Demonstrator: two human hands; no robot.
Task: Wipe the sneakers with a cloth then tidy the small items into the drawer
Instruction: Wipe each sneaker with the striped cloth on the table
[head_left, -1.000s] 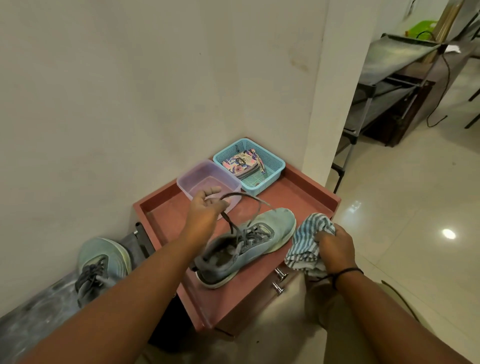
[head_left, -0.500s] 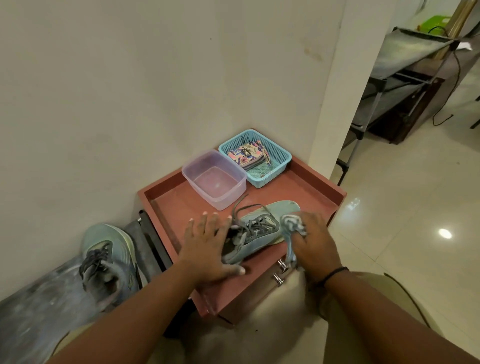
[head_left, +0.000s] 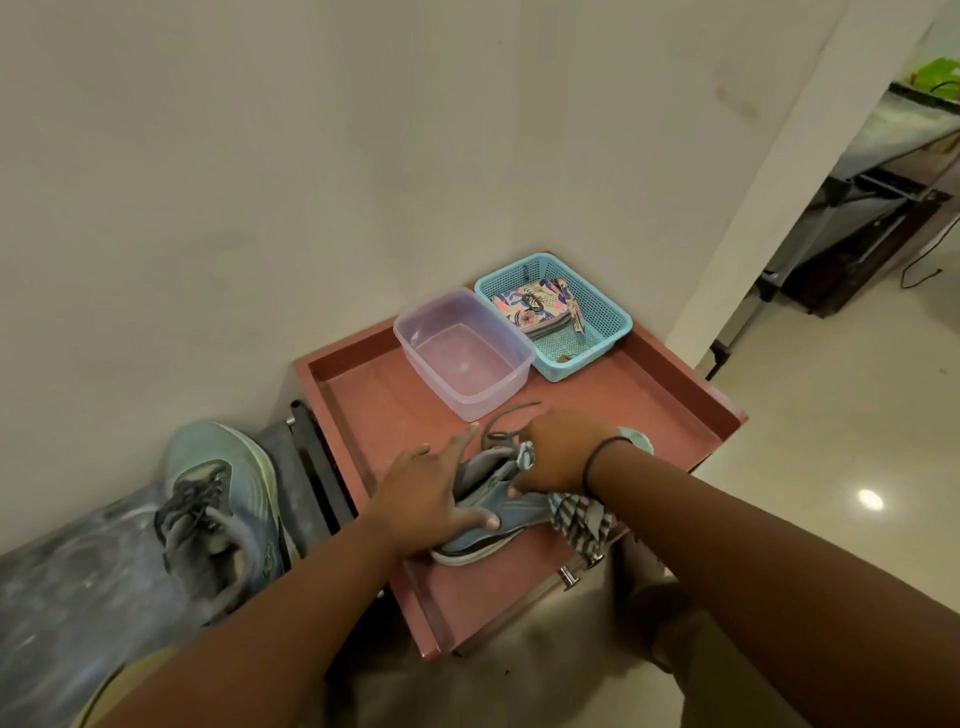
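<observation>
left hand (head_left: 431, 493) fingers spread on sneaker (head_left: 498, 514) | right hand (head_left: 563, 457) fingers gripping cloth (head_left: 576, 519) | tub (head_left: 462, 353) behind

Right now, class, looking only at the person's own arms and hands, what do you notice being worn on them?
Both forearms are bare, with no sleeves in view. The right hand has a thin dark band looped round its wrist. The left hand and its wrist carry nothing: no band, watch or glove shows.

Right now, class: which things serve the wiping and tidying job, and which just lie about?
Job: sneaker on cabinet; second sneaker; striped cloth; blue basket; patterned pouch; red cabinet.
Lying about: clear tub; folding rack.
</observation>
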